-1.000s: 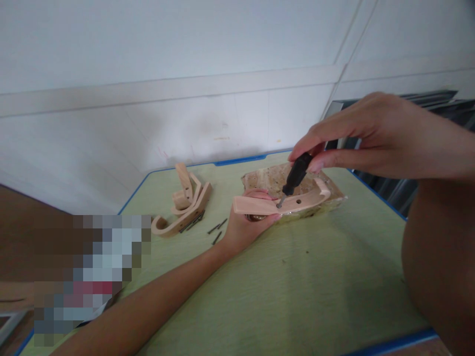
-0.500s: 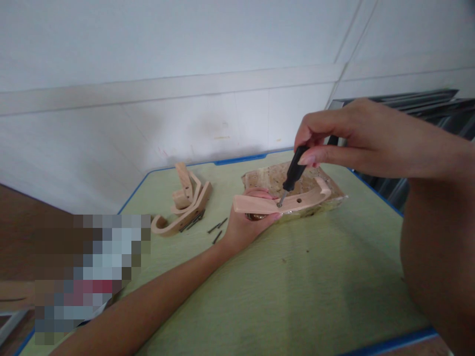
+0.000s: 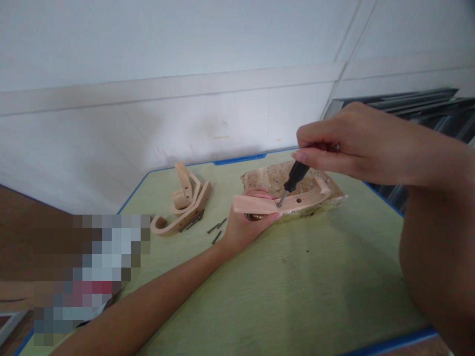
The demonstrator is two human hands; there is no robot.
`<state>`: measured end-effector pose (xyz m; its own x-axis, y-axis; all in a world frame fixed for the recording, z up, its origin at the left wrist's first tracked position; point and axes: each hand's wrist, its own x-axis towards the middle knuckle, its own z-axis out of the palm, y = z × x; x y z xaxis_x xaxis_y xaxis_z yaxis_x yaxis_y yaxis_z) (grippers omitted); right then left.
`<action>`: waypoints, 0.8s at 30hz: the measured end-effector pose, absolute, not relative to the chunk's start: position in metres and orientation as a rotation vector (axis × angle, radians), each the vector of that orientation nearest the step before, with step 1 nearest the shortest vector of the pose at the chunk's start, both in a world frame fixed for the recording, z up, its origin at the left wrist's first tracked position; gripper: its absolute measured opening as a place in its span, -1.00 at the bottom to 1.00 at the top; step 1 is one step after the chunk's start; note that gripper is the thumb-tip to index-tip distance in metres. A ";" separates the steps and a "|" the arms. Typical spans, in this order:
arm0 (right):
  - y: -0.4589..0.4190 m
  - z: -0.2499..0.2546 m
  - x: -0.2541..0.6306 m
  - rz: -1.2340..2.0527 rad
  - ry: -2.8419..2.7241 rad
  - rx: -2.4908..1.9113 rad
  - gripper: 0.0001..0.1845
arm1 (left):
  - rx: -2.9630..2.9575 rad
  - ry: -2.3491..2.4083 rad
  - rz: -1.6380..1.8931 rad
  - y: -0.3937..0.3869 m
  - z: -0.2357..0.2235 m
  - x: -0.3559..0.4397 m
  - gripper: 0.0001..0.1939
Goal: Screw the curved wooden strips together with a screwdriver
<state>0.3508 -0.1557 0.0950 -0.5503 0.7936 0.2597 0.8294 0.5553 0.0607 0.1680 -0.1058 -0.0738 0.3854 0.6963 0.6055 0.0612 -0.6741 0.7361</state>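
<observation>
We judge screw-driving to be the step in hand, on the bench across the lower frame. Right of centre we find a wrapped, speckled block and, over it, a pale wooden hook; the left hand grips the hook, and whether it also clasps the block we cannot tell. Other wooden hooks lie left of centre, well apart. The right hand is closed around a black screwdriver, tilted, its tip at the hook's left-hand hole. The next move, in our view, calls for a seated tip and steady turning; we note left fingertips near it, exposed to any slip. Loose screws lie beside the left wrist. The right-hand hole shows no screw.
</observation>
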 end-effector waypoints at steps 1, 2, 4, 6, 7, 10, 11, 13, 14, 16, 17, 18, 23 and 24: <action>-0.155 0.095 0.350 -0.258 -2.586 -1.374 -0.59 | 2.017 0.639 1.310 -0.106 -0.073 0.168 -0.74; -0.155 0.095 0.349 -0.251 -2.585 -1.382 -0.58 | 2.013 0.633 1.312 -0.106 -0.073 0.168 -0.75; -0.155 0.096 0.348 -0.237 -2.580 -1.393 -0.56 | 2.007 0.632 1.308 -0.106 -0.072 0.169 -0.75; -0.154 0.096 0.348 -0.231 -2.571 -1.394 -0.54 | 2.000 0.636 1.303 -0.106 -0.072 0.169 -0.75; -0.154 0.096 0.347 -0.232 -2.565 -1.394 -0.53 | 2.000 0.637 1.301 -0.106 -0.072 0.169 -0.75; -0.154 0.095 0.346 -0.230 -2.557 -1.391 -0.49 | 2.005 0.641 1.301 -0.106 -0.072 0.169 -0.74; -0.154 0.095 0.345 -0.223 -2.556 -1.388 -0.48 | 2.007 0.644 1.300 -0.106 -0.072 0.169 -0.74; -0.155 0.095 0.345 -0.203 -2.550 -1.377 -0.47 | 2.008 0.647 1.297 -0.106 -0.073 0.169 -0.74; -0.155 0.094 0.345 -0.193 -2.545 -1.371 -0.46 | 2.007 0.651 1.297 -0.106 -0.073 0.169 -0.75; -0.156 0.094 0.345 -0.178 -2.532 -1.367 -0.45 | 2.005 0.657 1.295 -0.107 -0.073 0.169 -0.76; -0.156 0.093 0.345 -0.171 -2.526 -1.368 -0.45 | 2.005 0.659 1.293 -0.107 -0.073 0.169 -0.76; -0.156 0.093 0.346 -0.168 -2.520 -1.369 -0.44 | 2.007 0.660 1.293 -0.107 -0.072 0.169 -0.76; -0.156 0.094 0.347 -0.234 -2.575 -1.311 -0.49 | 2.021 0.652 1.295 -0.106 -0.073 0.169 -0.77; -0.156 0.095 0.347 -0.249 -2.590 -1.258 -0.56 | 2.020 0.649 1.294 -0.106 -0.073 0.169 -0.76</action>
<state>0.3471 -0.1558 0.0948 -0.5957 0.7465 0.2965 0.7893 0.6125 0.0438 0.1688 -0.1058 -0.0731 0.3918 0.6984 0.5990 0.0630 -0.6699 0.7398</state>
